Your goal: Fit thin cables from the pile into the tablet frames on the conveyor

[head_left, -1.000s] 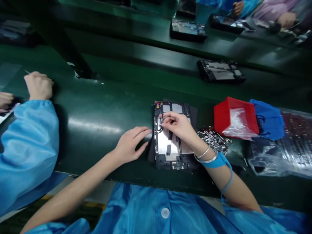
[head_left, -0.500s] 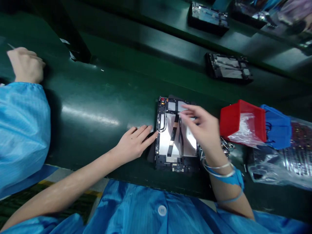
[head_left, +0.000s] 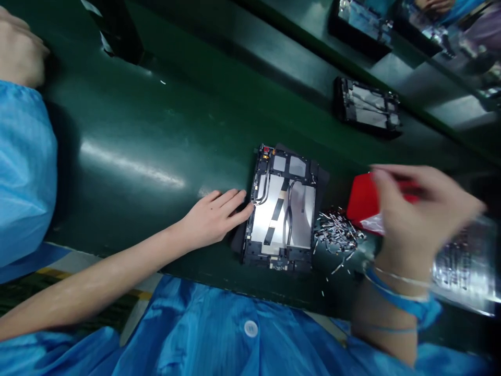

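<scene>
Opened tablet [head_left: 282,209] flat on surface [head_left: 156,136]; left hand [head_left: 213,216] touching its left edge; loose screws [head_left: 336,235] just right; bin [head_left: 362,201] further right; second tablet [head_left: 367,107] behind.

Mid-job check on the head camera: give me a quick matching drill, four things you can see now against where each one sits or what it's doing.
Things:
1. left hand
2. right hand
3. opened tablet
4. pile of small metal parts

Places or states:
A. raised and blurred in front of the red bin
B. lies on the green belt between tablet and bin
C. flat on the belt, fingertips at the tablet's left edge
D. lies back-open on a dark mat

Pairs: 1-C, 2-A, 3-D, 4-B
</scene>
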`<action>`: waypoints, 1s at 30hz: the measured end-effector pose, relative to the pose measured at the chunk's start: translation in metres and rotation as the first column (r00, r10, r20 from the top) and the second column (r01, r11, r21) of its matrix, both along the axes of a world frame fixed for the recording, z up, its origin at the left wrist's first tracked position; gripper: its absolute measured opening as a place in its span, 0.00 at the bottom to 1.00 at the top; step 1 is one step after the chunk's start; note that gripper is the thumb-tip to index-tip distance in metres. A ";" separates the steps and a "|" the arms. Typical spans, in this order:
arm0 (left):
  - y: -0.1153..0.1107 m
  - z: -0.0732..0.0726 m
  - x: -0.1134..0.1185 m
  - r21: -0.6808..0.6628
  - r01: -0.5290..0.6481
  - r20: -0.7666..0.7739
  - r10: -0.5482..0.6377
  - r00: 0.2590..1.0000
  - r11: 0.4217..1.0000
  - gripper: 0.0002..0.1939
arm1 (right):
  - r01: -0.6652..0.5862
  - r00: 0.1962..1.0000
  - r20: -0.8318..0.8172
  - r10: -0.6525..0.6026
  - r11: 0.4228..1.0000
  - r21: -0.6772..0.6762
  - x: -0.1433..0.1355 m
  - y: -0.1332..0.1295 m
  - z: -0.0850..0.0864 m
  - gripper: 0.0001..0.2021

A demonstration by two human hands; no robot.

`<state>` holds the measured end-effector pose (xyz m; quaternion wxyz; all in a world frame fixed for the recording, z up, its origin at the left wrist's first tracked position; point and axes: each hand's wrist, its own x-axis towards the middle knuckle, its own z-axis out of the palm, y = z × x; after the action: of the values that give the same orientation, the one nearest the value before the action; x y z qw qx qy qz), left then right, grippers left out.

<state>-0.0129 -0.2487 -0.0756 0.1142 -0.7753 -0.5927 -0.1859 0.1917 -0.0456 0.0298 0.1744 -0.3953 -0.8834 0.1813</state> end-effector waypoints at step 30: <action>0.018 0.019 -0.007 -0.301 0.230 0.037 -0.229 0.973 0.926 0.27 | -0.281 0.958 -0.089 0.272 0.845 -0.456 -0.091 0.007 -0.062 0.04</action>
<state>-0.0204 -0.2309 -0.0566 -0.0289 -0.8475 -0.5195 -0.1051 0.1010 -0.0384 -0.0322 0.0561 -0.2922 -0.8602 0.4142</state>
